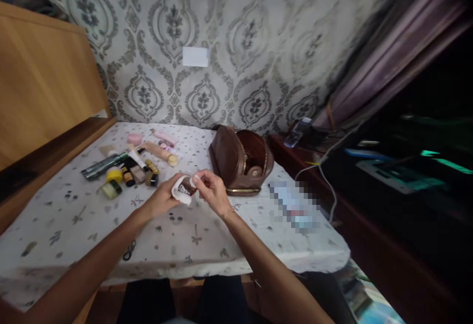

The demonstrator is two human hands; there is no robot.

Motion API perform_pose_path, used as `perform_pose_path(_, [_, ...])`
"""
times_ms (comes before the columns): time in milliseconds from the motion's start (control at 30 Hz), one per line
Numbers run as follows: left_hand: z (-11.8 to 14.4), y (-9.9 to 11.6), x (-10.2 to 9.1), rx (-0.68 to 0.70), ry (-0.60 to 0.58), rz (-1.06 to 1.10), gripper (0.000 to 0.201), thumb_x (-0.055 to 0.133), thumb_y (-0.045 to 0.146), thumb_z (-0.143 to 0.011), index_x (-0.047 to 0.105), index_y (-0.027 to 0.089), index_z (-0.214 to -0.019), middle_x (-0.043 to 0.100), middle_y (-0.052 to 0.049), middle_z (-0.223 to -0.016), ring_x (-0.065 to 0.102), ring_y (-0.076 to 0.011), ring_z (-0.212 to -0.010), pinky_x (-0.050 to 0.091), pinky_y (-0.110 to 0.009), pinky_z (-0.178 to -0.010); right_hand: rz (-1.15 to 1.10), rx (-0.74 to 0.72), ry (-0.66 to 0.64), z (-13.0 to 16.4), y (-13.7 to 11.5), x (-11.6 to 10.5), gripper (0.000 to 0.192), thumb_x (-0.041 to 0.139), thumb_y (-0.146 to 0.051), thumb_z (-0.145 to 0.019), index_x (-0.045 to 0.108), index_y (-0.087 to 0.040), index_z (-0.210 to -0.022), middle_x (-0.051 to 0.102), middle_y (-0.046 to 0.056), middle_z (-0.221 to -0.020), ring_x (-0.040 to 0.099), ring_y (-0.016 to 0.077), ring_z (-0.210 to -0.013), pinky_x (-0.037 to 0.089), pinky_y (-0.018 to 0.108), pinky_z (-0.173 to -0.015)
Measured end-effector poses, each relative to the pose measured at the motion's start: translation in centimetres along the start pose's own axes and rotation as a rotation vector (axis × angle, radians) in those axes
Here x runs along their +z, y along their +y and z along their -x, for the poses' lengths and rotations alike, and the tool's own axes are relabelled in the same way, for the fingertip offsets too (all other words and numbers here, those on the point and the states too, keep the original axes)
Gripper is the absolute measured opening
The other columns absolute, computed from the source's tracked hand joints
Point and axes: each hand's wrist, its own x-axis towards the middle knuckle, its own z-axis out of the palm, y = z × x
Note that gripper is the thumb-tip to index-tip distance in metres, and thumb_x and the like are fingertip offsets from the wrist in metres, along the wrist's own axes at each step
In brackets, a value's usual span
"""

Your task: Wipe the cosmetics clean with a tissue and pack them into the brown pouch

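Above the tablecloth, my left hand (165, 200) is closed around a small glossy dark-brown item (186, 187), with a white wipe (182, 197) wrapped about it. What kind of item it is I cannot make out. My right hand (213, 192) pinches a white piece at the item's upper right edge, seemingly part of the same wipe. Just behind the hands stands an unzipped brown leather bag (227, 159), its opening turned right. Left of my hands lie several cosmetics, among them a yellow-lidded jar (114, 175), a beige tube (157, 150) and a pink round container (135, 139).
A patterned white cloth (162, 250) covers the table. A pixelated, phone-like object (293, 206) lies to the right. Beyond it, a white cable (334, 196) runs by a dark side surface with a clear bottle (297, 132). A wooden panel (51, 68) rises at left.
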Motion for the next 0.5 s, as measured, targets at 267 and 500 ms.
perform_pose_path(267, [-2.4, 3.6, 3.4, 0.065, 0.18, -0.051, 0.026, 0.062, 0.023, -0.081, 0.057, 0.021, -0.106, 0.065, -0.001, -0.094, 0.062, -0.0182, -0.086, 0.049, -0.029, -0.077, 0.227, -0.035, -0.09, 0.7, -4.8, -6.2, 0.041, 0.067, -0.057, -0.08, 0.063, -0.017, -0.085, 0.052, -0.005, -0.06, 0.047, 0.0084, -0.05, 0.036, 0.021, -0.046])
perform_pose_path(500, [-7.2, 6.7, 5.3, 0.174, 0.213, 0.072, 0.014, 0.045, 0.021, -0.091, 0.056, 0.019, -0.098, 0.063, -0.002, -0.084, 0.061, -0.0158, -0.072, 0.053, -0.028, -0.067, 0.445, -0.197, 0.072, -1.0, -13.0, -16.8, 0.037, 0.065, -0.052, -0.083, 0.066, -0.016, -0.091, 0.061, -0.001, -0.066, 0.051, 0.0095, -0.053, 0.04, 0.022, -0.05])
